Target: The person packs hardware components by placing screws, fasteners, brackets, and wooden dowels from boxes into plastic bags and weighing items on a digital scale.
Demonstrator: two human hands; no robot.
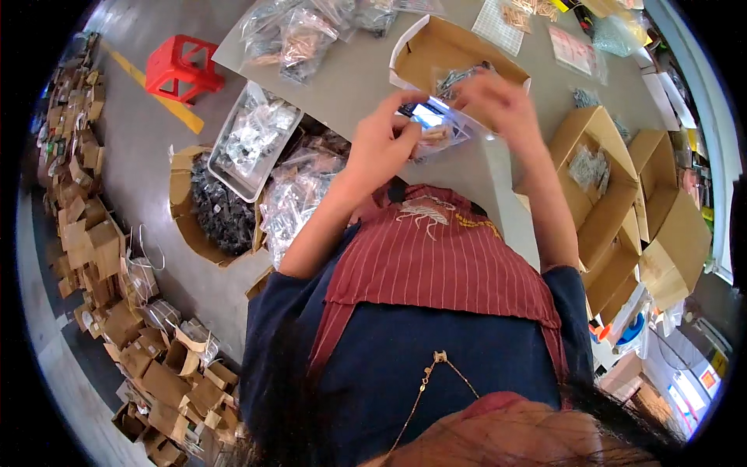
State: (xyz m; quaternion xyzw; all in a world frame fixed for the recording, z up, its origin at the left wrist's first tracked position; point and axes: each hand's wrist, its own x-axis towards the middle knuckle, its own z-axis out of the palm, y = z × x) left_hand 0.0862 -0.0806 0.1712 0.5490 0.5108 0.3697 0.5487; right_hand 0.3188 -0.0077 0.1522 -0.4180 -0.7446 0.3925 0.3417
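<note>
My left hand (383, 138) pinches a small clear plastic bag (449, 134) by its near left side, thumb and fingers closed on it. A dark blue and white printed patch shows at the bag's top, and tan, stick-like pieces lie inside it. Just right of the bag, my right hand (498, 103) is raised over the front of an open cardboard tray (424, 54). Motion smears its fingers, so whether they hold anything is unclear. Grey metal pieces (459, 78) lie in the tray, partly hidden behind that hand.
Filled clear bags (302, 43) lie at the table's far left. A white tub (257, 140) of bagged parts leans on a carton of black pieces (226, 206). A red stool (183, 68) stands beyond. Open cartons (595, 167) stand on my right; many boxes (167, 381) are stacked left.
</note>
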